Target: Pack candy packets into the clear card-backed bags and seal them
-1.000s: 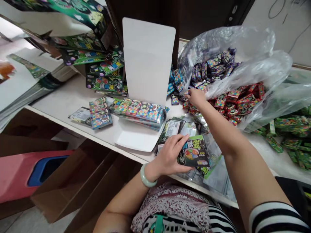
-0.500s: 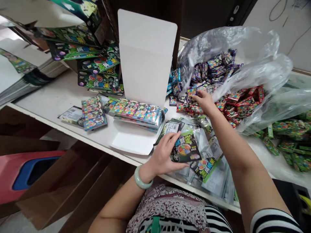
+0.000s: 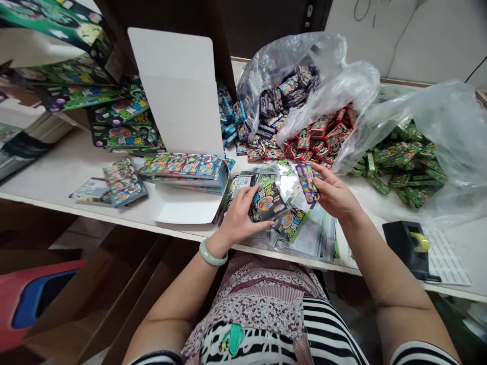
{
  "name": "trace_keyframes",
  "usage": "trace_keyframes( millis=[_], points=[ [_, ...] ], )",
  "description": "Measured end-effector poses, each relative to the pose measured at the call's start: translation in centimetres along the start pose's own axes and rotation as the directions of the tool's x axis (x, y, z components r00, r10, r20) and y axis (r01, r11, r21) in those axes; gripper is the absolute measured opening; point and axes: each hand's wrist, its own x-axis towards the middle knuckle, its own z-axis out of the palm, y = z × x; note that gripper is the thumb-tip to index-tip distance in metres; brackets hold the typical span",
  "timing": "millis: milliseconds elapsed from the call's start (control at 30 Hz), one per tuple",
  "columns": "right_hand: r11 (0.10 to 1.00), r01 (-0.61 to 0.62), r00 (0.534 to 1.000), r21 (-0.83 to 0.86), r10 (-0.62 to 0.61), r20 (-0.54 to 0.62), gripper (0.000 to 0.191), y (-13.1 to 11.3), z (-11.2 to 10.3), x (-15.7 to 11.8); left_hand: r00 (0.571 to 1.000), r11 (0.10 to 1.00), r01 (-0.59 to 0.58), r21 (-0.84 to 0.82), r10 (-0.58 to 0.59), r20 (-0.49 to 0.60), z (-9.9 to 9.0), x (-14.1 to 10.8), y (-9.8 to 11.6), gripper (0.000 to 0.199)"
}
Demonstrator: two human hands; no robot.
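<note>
My left hand (image 3: 240, 215) grips a flat black candy pouch (image 3: 266, 202) with bright lettering, fingers at its left edge and thumb along the bottom. Between the thumb and fingers of my right hand (image 3: 337, 195) is a small purple candy box (image 3: 307, 183), held upright just right of the pouch. More flat pouches (image 3: 291, 223) lie loosely under both hands. Beyond them are piles of small purple boxes (image 3: 291, 91), red boxes (image 3: 323, 133) and blue boxes (image 3: 230, 121).
An open white carton (image 3: 186, 209) holds rows of small boxes, its lid raised. Left of it lies a bundle of boxes (image 3: 125, 182), with stacked printed cartons (image 3: 124, 134) behind. Green boxes (image 3: 407, 157) sit in clear plastic on the right. A tape dispenser (image 3: 405, 248) stands near the edge.
My right hand has come back from the purple pile toward the pouches with a purple candy box. My left hand still grips the black pouch. The view has turned to the right.
</note>
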Motion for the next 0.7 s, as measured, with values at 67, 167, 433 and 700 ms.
trace_keyframes(
  millis=[67,167,433,700],
  points=[
    [0.989,-0.081,0.997,0.125,0.082,-0.006,0.048,0.7,-0.3,-0.9,1.000,1.000,-0.008,0.009,0.008,-0.003,-0.1,-0.1,0.4,0.098],
    [0.968,-0.140,0.990,0.208,0.143,0.000,0.049,1.7,-0.6,-1.4,1.000,0.999,-0.022,0.046,0.022,0.004,-0.2,-0.4,0.6,0.099],
    [1.000,0.005,0.991,0.013,-0.003,-0.132,0.043,3.1,0.0,-1.7,0.995,0.987,-0.097,0.130,0.094,0.030,0.5,-1.5,0.5,0.102],
    [0.948,0.214,0.933,-0.235,-0.269,-0.237,0.051,2.8,1.2,-4.0,0.994,0.984,-0.104,0.148,0.096,0.055,1.9,-1.5,1.2,0.103]
  ],
)
